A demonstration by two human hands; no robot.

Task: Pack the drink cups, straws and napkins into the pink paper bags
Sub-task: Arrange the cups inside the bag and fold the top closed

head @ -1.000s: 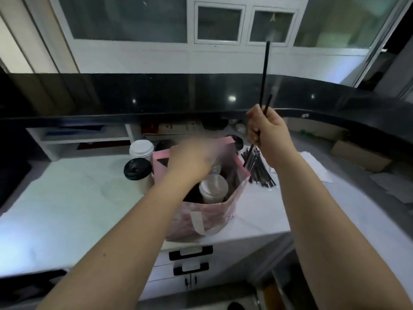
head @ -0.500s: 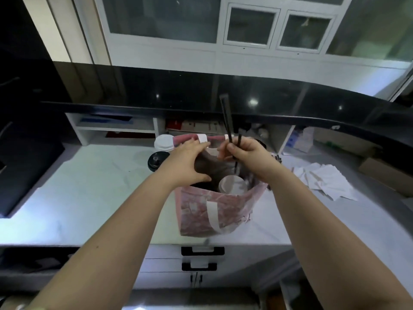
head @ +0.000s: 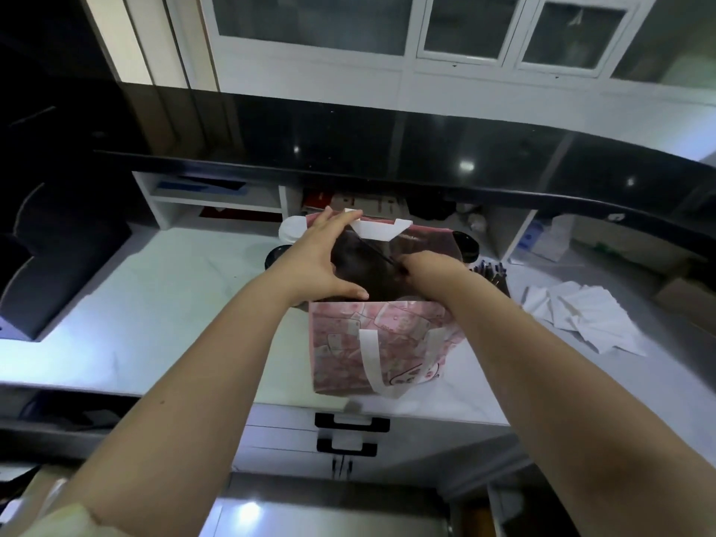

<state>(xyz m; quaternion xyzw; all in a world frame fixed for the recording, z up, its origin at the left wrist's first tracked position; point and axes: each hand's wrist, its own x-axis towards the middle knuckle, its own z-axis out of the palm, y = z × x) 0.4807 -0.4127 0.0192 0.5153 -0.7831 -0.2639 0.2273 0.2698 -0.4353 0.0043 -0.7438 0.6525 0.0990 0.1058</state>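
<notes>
A pink paper bag (head: 348, 346) with white handles stands on the white counter, its mouth open. My left hand (head: 321, 261) grips the bag's left rim, fingers spread from the far edge to the near edge. My right hand (head: 426, 271) reaches into the bag's mouth, pinching thin black straws (head: 377, 251) that slant down inside. The cups inside are hidden by the hands. A white-lidded cup (head: 291, 229) and a black-lidded cup (head: 276, 254) stand behind the bag on the left. Loose black straws (head: 490, 271) lie right of the bag. White napkins (head: 581, 317) lie scattered further right.
A raised black ledge (head: 387, 180) runs along the back above open shelves. Another black lid (head: 467, 244) shows behind the bag's right corner. Drawers with black handles (head: 350, 424) sit under the counter's front edge. A dark machine (head: 58, 257) fills the left end.
My right hand has lowered the straws from upright above the bag down into its mouth. My left hand has shifted onto the bag's rim. The camera has tilted and moved closer.
</notes>
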